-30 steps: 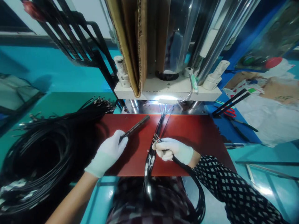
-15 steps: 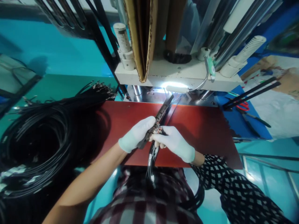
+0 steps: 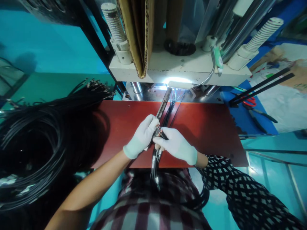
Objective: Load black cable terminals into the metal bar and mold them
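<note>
In a white glove, my left hand [image 3: 142,135] is closed around a long dark slotted metal bar [image 3: 164,103], which slants away from me toward the press. My right hand [image 3: 176,143], gloved too, pinches a bundle of black cables [image 3: 156,159] close to my left fingers. Bare copper-coloured ends show between the two hands. The cables hang down over the board's front edge to my lap. More thin black wires [image 3: 170,110] lie beside the bar. My fingers hide how the wire ends meet the bar.
A red-brown board [image 3: 199,127] lies under my hands. Behind it stands a press with a white plate [image 3: 163,72] and a lit lamp [image 3: 179,84]. Coiled black cables [image 3: 31,143] are heaped at left. Red-handled pliers [image 3: 250,101] lie on a blue surface at right.
The bar has turned more upright, and its far end has shifted left, apart from the wires. My left hand has moved slightly along it. The view has shifted a little.
</note>
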A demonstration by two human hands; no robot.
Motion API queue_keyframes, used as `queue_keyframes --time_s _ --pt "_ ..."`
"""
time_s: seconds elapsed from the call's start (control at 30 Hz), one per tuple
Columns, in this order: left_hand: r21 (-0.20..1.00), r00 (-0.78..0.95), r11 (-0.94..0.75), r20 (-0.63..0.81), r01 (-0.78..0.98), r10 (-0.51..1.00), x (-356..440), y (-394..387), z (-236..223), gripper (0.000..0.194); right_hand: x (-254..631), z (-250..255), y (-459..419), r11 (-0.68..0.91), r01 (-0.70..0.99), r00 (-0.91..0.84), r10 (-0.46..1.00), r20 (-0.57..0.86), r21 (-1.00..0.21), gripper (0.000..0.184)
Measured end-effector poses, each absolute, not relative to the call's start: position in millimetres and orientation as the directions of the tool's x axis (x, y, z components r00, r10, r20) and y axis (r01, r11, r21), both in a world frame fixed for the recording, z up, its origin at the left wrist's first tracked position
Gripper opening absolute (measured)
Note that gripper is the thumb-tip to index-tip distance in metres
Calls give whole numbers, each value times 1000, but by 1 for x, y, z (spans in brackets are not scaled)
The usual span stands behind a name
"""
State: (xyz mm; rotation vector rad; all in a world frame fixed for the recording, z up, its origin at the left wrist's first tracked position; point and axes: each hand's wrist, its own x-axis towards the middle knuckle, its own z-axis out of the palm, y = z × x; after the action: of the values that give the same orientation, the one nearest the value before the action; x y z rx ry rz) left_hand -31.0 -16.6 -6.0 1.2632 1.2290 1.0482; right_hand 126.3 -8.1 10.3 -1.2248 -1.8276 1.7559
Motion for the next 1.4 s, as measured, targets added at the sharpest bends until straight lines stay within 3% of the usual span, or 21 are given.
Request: queue_keyframes --time_s 0.2,0.4,0.5,1.0,1.17,1.4 --pt "991 188 134 -127 -22 974 -40 -19 -5 37 157 17 5 89 263 -718 683 -133 -961 18" --pt "989 224 145 -136 -24 965 -42 -20 -3 40 158 20 4 -144 276 -646 704 -295 -950 17" --pt "995 247 96 -87 -22 965 -42 -20 -2 39 155 21 3 -100 302 -659 696 -284 -948 9" --pt "987 276 132 -102 -91 956 -41 -21 -2 36 161 24 7 -259 241 -709 612 -352 -935 24" --pt "986 285 137 -105 -96 953 -41 -21 -4 37 159 22 5 -221 252 -691 640 -335 -942 25" --pt "983 294 158 -124 -94 948 -42 -21 -3 38 160 21 0 -318 160 -586 731 -349 -934 19"
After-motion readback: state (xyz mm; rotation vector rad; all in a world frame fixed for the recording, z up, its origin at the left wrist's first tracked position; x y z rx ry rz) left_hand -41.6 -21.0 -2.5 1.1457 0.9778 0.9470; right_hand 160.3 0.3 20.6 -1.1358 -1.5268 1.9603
